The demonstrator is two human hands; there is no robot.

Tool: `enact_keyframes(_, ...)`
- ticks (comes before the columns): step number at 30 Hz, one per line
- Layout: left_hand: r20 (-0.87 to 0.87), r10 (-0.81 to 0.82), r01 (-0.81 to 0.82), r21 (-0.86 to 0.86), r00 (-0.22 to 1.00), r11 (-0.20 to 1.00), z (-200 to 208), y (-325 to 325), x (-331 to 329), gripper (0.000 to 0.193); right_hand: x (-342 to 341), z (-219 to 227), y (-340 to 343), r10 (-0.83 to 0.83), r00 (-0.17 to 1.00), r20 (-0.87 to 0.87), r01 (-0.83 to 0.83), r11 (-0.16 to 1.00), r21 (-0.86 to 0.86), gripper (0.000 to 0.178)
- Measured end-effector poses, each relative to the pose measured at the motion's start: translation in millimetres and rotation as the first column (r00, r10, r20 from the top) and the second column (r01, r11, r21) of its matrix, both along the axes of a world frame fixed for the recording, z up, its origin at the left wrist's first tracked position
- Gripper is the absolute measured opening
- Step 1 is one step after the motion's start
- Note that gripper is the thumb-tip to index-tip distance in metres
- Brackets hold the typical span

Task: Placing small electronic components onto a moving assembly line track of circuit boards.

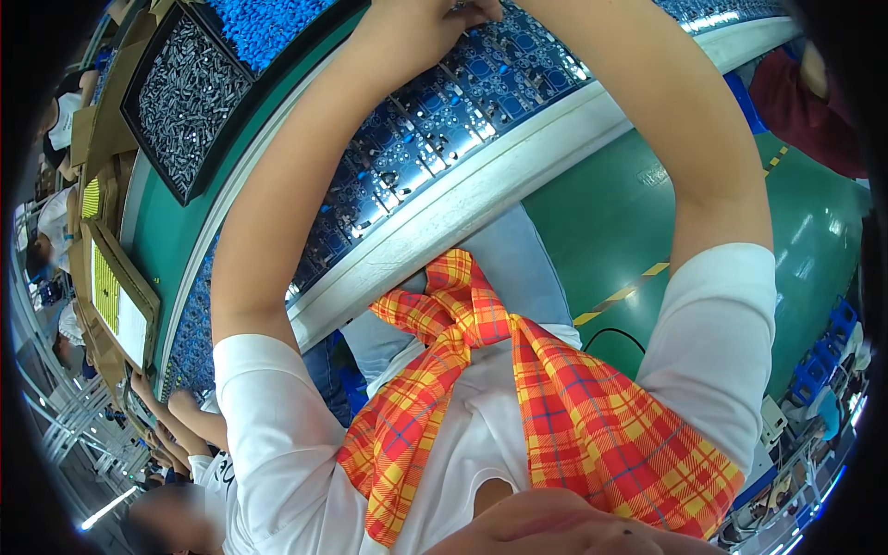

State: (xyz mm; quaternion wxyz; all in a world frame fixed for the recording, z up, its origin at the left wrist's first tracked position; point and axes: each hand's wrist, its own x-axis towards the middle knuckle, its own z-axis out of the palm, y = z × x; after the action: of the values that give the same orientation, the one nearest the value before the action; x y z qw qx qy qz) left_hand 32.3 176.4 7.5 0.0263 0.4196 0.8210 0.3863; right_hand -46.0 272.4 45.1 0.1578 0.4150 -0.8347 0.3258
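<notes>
Along the inner side of a long white rail point(462, 211), flat blue printed circuit boards point(407, 162) lie in a row, populated with small components. Left hand point(435, 26): at upper edge of view, over the boards, fingers curled; cannot tell whether anything is gripped. Right hand: out of frame. Farther left: black tray point(152, 153) of small grey parts point(190, 106). Handling (judged): boards light, stiff, smooth; components fragile; best held by bare edges.

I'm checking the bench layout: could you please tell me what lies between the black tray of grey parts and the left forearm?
Between the black tray and left forearm, the head view shows a green surface and a pale rail.
</notes>
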Motion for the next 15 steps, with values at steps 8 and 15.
enact_keyframes(8,0.067,-0.037,0.029,0.121,0.997,0.992,1,1,3,0.024,4,3,4,0.019,0.999,0.040,-0.018,0.999,-0.030,0.013)
enact_keyframes(15,-0.321,-0.078,0.066,-0.049,0.944,0.997,7,1,3,0.020,8,5,11,0.018,0.996,0.088,-0.014,0.999,-0.043,0.013)
